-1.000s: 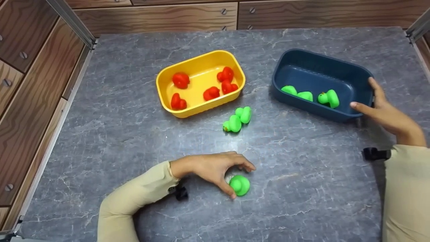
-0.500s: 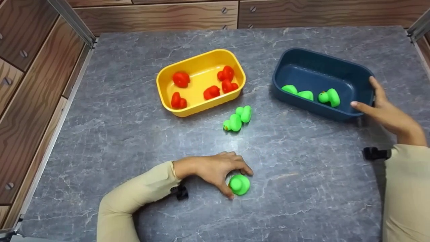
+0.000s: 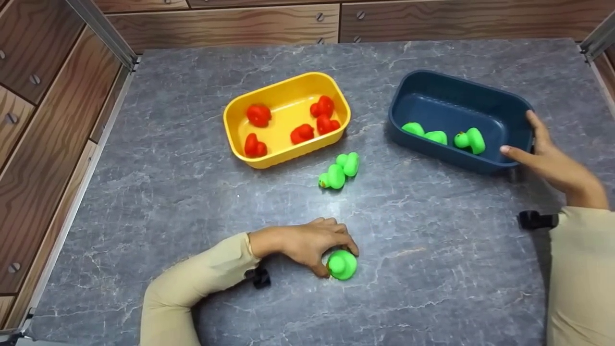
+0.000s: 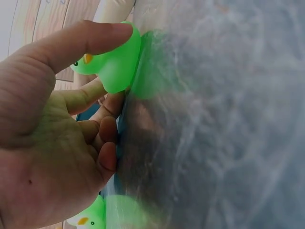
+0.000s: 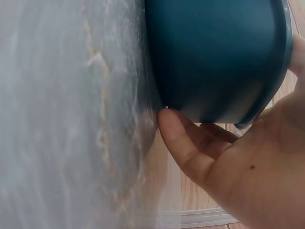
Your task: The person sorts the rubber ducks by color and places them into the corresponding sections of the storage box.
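Note:
My left hand (image 3: 314, 244) curls round a green rubber duck (image 3: 343, 265) standing on the table near the front. In the left wrist view the thumb lies across the duck's (image 4: 116, 71) near side, with the fingers behind and below it. My right hand (image 3: 557, 161) grips the right end of the dark blue bin (image 3: 461, 81), thumb over the rim. Fingers on the bin's (image 5: 214, 57) outer wall show in the right wrist view. Several green ducks (image 3: 471, 141) lie inside that bin. Two more green ducks (image 3: 337, 176) touch each other on the table between bin and left hand.
A yellow bin (image 3: 288, 91) holding several red rubber ducks (image 3: 259, 115) stands left of the blue one. Wood-patterned panels (image 3: 221, 24) border the grey marbled table (image 3: 168, 192) at the back and left.
The left hand's fingers and thumb have drawn in closer round the green duck, which stays in place. The right hand and both bins have not moved.

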Demonstrator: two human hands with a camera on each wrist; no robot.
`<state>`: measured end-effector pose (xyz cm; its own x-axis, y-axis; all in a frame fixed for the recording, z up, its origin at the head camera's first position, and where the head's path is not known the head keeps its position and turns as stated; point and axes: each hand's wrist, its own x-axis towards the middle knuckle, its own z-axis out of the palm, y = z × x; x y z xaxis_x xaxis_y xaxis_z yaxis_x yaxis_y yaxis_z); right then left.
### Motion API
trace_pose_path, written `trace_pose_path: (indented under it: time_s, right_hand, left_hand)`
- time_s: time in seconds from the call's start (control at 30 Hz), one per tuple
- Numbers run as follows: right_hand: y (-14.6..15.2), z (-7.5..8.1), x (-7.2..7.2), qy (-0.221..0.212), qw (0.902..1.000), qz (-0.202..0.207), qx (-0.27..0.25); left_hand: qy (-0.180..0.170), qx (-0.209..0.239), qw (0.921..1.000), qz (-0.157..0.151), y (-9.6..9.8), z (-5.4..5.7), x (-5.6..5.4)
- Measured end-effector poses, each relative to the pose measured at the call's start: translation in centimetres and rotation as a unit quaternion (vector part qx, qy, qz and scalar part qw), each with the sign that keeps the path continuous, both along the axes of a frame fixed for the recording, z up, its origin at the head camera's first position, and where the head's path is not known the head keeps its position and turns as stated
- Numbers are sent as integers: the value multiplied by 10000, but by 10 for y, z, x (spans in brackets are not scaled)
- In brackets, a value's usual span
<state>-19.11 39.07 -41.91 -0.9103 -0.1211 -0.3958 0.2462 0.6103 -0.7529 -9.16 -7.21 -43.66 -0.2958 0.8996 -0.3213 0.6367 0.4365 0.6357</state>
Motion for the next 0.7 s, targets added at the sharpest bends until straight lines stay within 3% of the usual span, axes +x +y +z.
trace_pose_path:
  time_s: [0.23,0.37,0.57,0.7]
  right_hand:
    - [0,-1,0,22,9998,42,-184]
    - [-1,-1,0,40,9997,72,-241]
    - [0,-2,0,121,9998,-5,-160]
    - [1,-3,0,137,9998,-4,-157]
  left_hand:
    - [-226,189,9994,175,-1,-1,-2]
    - [-554,455,9966,400,-2,-2,-4]
    - [-1404,1339,9770,886,4,-6,-5]
    - [-1550,1843,9635,1166,11,-1,-5]
